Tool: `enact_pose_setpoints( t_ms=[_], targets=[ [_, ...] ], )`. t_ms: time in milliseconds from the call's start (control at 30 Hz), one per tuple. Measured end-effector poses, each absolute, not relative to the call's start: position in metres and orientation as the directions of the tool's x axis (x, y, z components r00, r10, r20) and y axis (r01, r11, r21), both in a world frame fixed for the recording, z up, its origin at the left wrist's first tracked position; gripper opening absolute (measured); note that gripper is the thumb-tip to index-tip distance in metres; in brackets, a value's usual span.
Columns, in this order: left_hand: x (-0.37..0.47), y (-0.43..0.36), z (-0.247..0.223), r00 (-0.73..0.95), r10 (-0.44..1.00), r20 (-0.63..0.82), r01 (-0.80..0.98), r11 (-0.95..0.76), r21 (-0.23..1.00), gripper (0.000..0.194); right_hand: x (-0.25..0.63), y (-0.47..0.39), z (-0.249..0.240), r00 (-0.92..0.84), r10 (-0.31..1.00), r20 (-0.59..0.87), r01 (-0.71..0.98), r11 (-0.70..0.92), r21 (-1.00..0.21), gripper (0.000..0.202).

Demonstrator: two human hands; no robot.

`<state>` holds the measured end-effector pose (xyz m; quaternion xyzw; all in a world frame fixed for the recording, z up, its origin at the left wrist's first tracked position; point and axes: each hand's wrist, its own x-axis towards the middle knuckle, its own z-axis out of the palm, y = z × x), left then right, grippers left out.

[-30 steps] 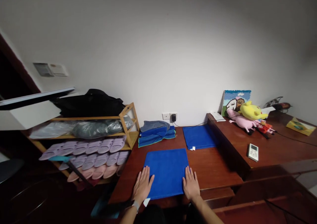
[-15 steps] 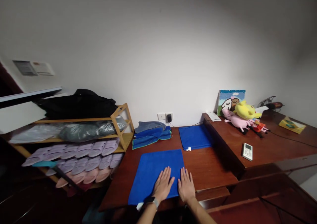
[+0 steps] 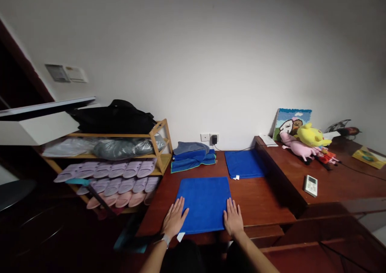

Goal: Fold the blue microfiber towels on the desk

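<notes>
A blue cloth [image 3: 203, 204] lies flat on the brown wooden desk [image 3: 256, 208], a white tag at its near left corner. My left hand [image 3: 175, 218] rests palm down on its left edge, fingers stretched out. On the right edge lies my right hand [image 3: 233, 217], flat with its fingers extended. Neither hand grips anything. Farther back is a second blue cloth [image 3: 244, 164], spread flat with a white tag at its front edge. To its left sits a pile of blue and grey cloths [image 3: 194, 157].
A wooden rack [image 3: 164, 144] with several slippers and a black bag [image 3: 117, 118] stands left. The raised desktop at right holds plush toys [image 3: 297, 146], a white remote control [image 3: 310, 185] and a yellow packet [image 3: 369, 157]. A black plug [image 3: 214, 139] sits in the wall socket.
My left hand has moved left across the cloth to its left edge, while my right hand stays at the right edge. The near edge now lies straighter. The view has shifted left.
</notes>
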<state>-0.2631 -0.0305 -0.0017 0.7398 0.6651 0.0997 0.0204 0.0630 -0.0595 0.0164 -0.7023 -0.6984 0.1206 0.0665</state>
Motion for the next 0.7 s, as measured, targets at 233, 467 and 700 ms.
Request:
enact_pose_setpoints(
  t_ms=[233,467,700],
  targets=[
    [-0.291,-0.017,-0.006,0.054,0.989,0.135,0.986,-0.073,0.147,0.076,0.045,-0.038,0.012,-0.032,0.995,-0.09,0.958,0.005,-0.288,0.065],
    [-0.325,-0.006,-0.019,0.04,0.987,0.158,0.989,-0.061,0.136,0.076,0.051,-0.004,0.013,-0.084,0.995,0.056,0.928,0.098,-0.359,0.061],
    [-0.331,-0.008,-0.024,0.049,0.99,0.135,0.99,-0.065,0.122,0.071,0.162,0.109,0.056,0.202,0.976,0.077,0.954,-0.178,-0.243,0.055]
  ],
)
